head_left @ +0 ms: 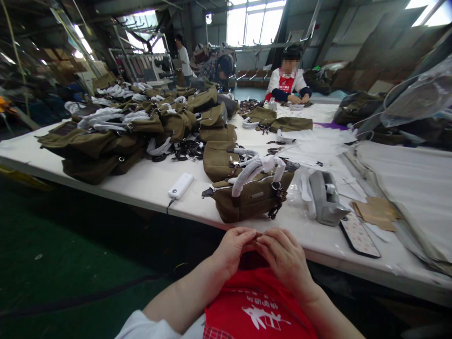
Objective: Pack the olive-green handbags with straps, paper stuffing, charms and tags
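Observation:
Both hands meet in front of the red apron (261, 301), just off the table's near edge. My left hand (231, 249) is closed, thumb and fingers pinched together. Opposite it, my right hand (286, 256) is closed too, its fingertips almost touching the left ones. Between the fingertips shows a sliver of something small and brown (259, 236), mostly covered, so its kind is unclear. Just beyond the hands stands an olive-brown handbag (243, 202) with white-wrapped handles (243, 179), a zip and a dark beaded charm (280, 195).
A grey tape dispenser (325, 200) and a patterned phone (359, 235) lie right of the bag. A white power bank (181, 186) with a cable is to the left. Piled olive bags (102, 146) cover the table's left side. Across the table (197, 207) sits a co-worker (287, 87).

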The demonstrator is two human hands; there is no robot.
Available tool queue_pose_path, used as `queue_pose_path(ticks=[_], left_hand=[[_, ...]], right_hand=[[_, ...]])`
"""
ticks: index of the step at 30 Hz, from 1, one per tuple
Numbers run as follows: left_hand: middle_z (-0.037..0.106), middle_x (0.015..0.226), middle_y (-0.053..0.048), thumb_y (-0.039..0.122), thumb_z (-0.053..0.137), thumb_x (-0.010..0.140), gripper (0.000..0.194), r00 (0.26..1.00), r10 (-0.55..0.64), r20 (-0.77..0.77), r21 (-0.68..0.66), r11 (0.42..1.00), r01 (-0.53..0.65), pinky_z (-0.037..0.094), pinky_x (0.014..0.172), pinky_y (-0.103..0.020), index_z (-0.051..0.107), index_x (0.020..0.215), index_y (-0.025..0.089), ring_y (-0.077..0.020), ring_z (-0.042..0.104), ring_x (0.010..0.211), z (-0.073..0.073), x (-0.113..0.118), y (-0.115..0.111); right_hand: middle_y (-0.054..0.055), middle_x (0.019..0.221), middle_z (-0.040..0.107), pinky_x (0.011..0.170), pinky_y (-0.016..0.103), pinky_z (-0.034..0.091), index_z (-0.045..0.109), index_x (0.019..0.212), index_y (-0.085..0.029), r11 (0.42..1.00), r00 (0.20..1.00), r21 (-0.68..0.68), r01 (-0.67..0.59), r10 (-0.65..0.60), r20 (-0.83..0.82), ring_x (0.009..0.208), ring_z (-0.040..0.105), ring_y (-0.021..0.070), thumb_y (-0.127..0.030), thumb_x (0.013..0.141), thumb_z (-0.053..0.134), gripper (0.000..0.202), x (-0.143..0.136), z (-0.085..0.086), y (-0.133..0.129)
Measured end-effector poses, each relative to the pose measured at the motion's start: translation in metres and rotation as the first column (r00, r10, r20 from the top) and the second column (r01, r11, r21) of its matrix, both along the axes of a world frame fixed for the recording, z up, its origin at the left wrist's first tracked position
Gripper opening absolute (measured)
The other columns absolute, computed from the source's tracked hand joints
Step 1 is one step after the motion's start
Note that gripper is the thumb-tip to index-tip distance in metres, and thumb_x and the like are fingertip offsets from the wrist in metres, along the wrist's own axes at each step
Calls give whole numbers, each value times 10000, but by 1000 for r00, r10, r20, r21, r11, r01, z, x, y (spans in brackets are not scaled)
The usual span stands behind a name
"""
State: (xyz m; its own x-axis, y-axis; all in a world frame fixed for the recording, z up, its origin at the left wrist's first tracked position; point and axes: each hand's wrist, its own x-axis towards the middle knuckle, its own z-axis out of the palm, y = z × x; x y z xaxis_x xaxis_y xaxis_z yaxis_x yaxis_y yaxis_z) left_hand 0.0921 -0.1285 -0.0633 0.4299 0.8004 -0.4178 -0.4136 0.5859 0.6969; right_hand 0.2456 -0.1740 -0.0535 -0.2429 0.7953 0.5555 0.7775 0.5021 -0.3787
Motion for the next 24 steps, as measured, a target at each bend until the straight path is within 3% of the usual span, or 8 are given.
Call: queue_pose_path(ticks=[7, 17, 20, 24], left_hand=[[731, 818, -54, 356, 789, 688, 242, 959, 248, -140, 222, 951, -214, 438, 670, -222, 756, 793, 141, -98, 572, 678, 10, -17, 20], [708, 776, -45, 355, 747, 744, 229, 912, 392, -121, 337, 880, -334, 344, 559, -198, 746, 814, 137, -59, 478, 598, 17, -41, 39], [730, 846, -59, 402, 755, 734, 288, 918, 388, -83, 311, 885, -346, 336, 513, -190, 713, 841, 138, -48, 501, 552, 21, -45, 40], [728, 787, -50, 466, 762, 710, 386, 955, 285, -77, 257, 932, -258, 380, 499, -183, 657, 906, 150, -90, 612, 564, 28, -45, 37]], right_hand=[[46, 893, 623, 754, 332, 500, 612, 896, -215, 997, 994, -48, -53, 48, -96, 835, 576, 185, -189, 931, 543, 82, -2, 5, -6], [49, 877, 630, 703, 303, 526, 616, 877, -231, 979, 984, -130, -156, 143, -106, 812, 608, 186, -207, 931, 528, 105, -4, 3, -11], [54, 881, 638, 699, 301, 535, 620, 878, -240, 973, 980, -155, -172, 153, -129, 813, 622, 191, -223, 931, 524, 111, -4, 1, -11], [71, 969, 660, 746, 309, 546, 617, 890, -247, 979, 967, -156, -133, 94, -238, 891, 643, 204, -256, 944, 496, 133, -2, 0, -4]])
